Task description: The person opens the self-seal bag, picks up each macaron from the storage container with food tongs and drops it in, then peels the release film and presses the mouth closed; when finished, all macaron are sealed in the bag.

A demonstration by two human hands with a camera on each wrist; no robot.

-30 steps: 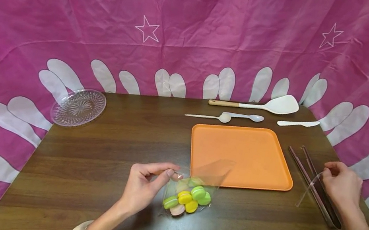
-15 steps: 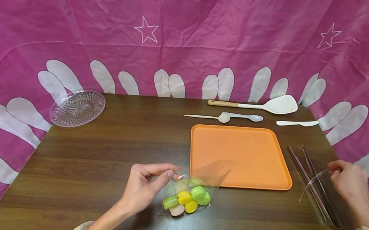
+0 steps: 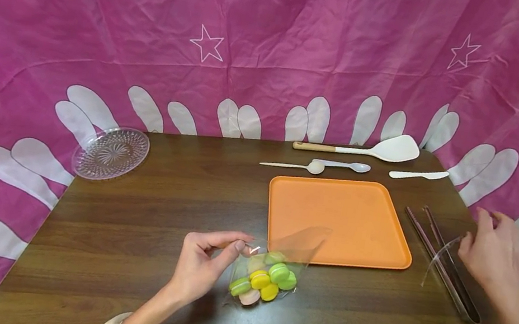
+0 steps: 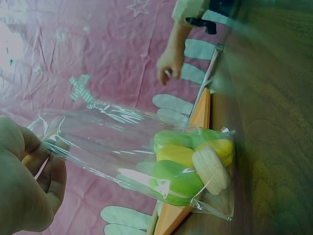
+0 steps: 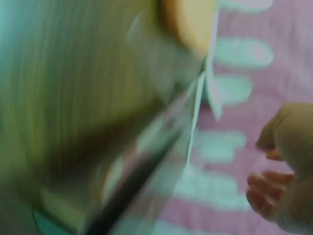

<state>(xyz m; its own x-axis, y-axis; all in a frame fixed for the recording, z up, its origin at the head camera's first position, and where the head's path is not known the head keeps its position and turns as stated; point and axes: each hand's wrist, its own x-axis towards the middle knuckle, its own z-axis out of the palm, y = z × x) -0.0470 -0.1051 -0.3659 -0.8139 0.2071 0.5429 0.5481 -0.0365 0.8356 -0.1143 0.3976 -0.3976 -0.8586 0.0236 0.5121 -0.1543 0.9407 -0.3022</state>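
Observation:
My left hand (image 3: 200,260) pinches the upper left edge of a clear plastic bag (image 4: 107,142) between thumb and fingers. Inside it, several green, yellow and pale macarons (image 3: 260,280) are gathered at the bottom, close to the dark wooden table. My right hand (image 3: 496,256) is raised at the table's right side with its fingers apart, and nothing shows in its grasp. Beside it, a thin clear plastic strip (image 3: 439,259) lies across a pair of metal tongs (image 3: 442,264). The right wrist view is blurred, with the right hand (image 5: 288,166) at its edge.
An orange tray (image 3: 339,220) lies behind the bag. Farther back are a white spatula with a wooden handle (image 3: 396,148), two spoons, one cream (image 3: 316,167) and one pale (image 3: 359,167), and a white knife (image 3: 419,175). A clear patterned plate (image 3: 111,154) sits at the far left.
My right hand has let go of the clear strip, leaving it on the tongs, and has moved up and right, its fingers spreading. The left hand and bag have stayed in place.

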